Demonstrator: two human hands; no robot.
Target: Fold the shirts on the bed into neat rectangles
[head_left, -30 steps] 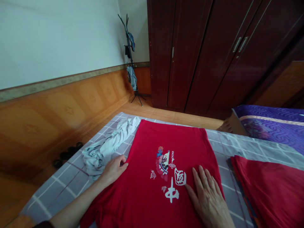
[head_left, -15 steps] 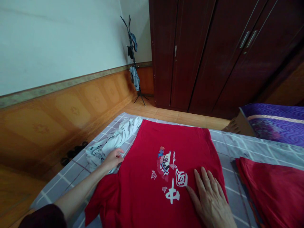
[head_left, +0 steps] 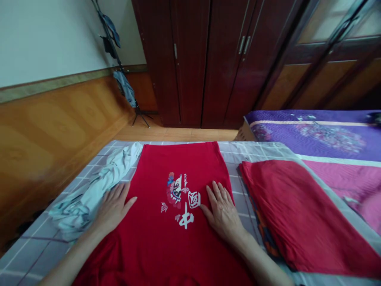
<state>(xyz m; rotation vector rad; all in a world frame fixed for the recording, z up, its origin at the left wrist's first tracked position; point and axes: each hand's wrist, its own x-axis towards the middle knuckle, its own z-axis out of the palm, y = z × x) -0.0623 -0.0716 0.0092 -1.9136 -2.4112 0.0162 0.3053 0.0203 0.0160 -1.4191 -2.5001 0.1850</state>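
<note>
The red shirt [head_left: 166, 242] lies spread beneath your left hand [head_left: 114, 207] and right hand [head_left: 222, 208], its white-lettered print [head_left: 177, 190] just beside your right thumb. Your right fingers fan slightly near one edge, your left hand crosses the opposite edge, thumb wide, and neither grips anything. A crumpled pale garment [head_left: 93, 194] lies just beside your left fingers, red cloth [head_left: 303, 214] to the right of your right ones.

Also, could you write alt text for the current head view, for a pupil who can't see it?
A person's right hand rests flat on a red printed shirt spread over a checked sheet; the left hand is at the shirt's left edge, near a crumpled pale cloth. A red cloth lies to the right; a dark wardrobe stands beyond.
</note>
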